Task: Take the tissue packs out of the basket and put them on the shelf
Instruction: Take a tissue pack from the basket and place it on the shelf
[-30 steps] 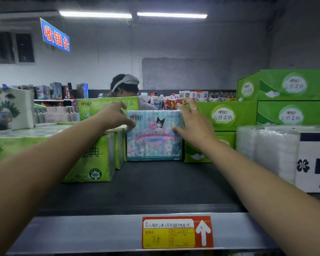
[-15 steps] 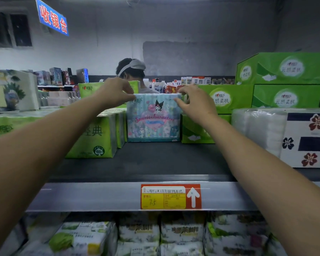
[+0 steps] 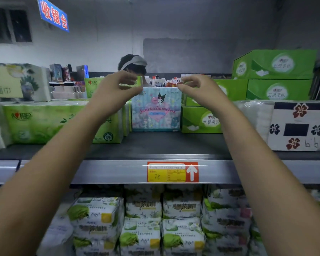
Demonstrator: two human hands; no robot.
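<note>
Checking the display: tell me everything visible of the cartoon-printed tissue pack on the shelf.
The cartoon tissue pack is a pastel blue-and-pink block in glossy plastic wrap, printed "Sanrio characters". It stands upright on the dark shelf between a green pack and a green box. The left hand and right hand curl at its top corners; whether they pinch it is unclear.

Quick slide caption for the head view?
Left hand and right hand at the top corners of the Sanrio tissue pack on the shelf.

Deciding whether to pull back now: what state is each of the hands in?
Left hand: open, loosely curled above the pastel tissue pack, gripping nothing.
Right hand: curled at the pack's top right corner; grip cannot be told.
</note>
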